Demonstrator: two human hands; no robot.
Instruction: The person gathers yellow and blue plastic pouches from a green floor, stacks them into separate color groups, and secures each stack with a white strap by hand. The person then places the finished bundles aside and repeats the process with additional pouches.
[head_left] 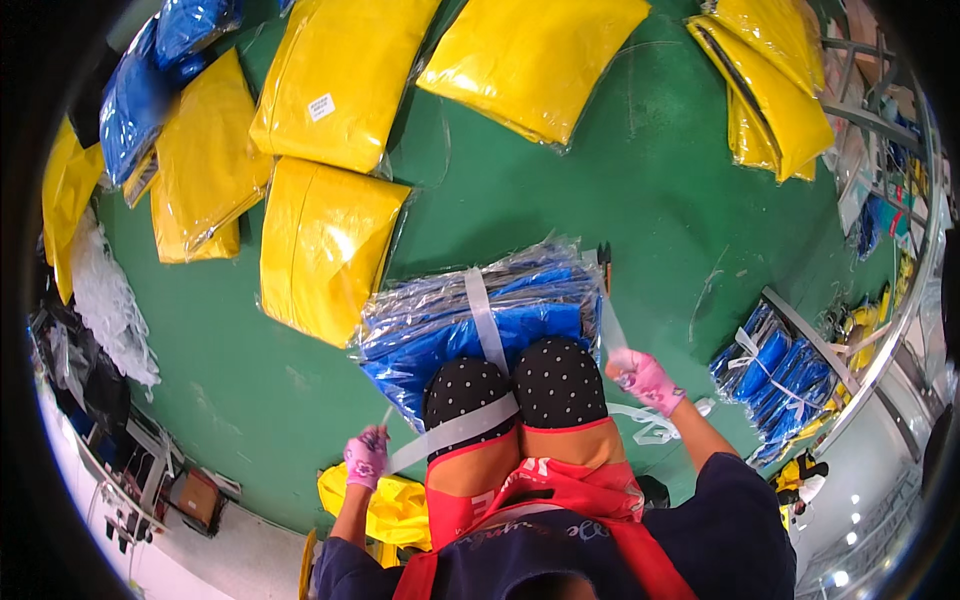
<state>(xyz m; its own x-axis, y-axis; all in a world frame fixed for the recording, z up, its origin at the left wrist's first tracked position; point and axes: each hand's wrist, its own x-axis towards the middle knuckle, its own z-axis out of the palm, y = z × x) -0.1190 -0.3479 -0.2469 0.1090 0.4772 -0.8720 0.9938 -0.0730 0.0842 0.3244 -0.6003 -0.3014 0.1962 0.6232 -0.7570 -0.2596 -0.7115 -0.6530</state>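
Observation:
A stack of blue folded packages [440,345] in clear plastic lies on the green floor, held against by my two polka-dotted knees. One pale translucent strap [483,310] crosses the top of the stack and runs down between the knees. My left hand [366,456], in a pink patterned glove, grips one end of the strap, which stretches over my left knee. My right hand [647,380], gloved in the same pink, is closed on another length of strap beside the stack's right edge. A dark pen-like object [606,262] lies just beyond that edge.
Large yellow packages [335,85] in plastic lie ahead and to the left, with another yellow pile [765,85] at far right. A strapped blue bundle [775,365] stands right, by a metal frame. Loose white strap [655,425] lies near my right knee; yellow material [385,505] lies left.

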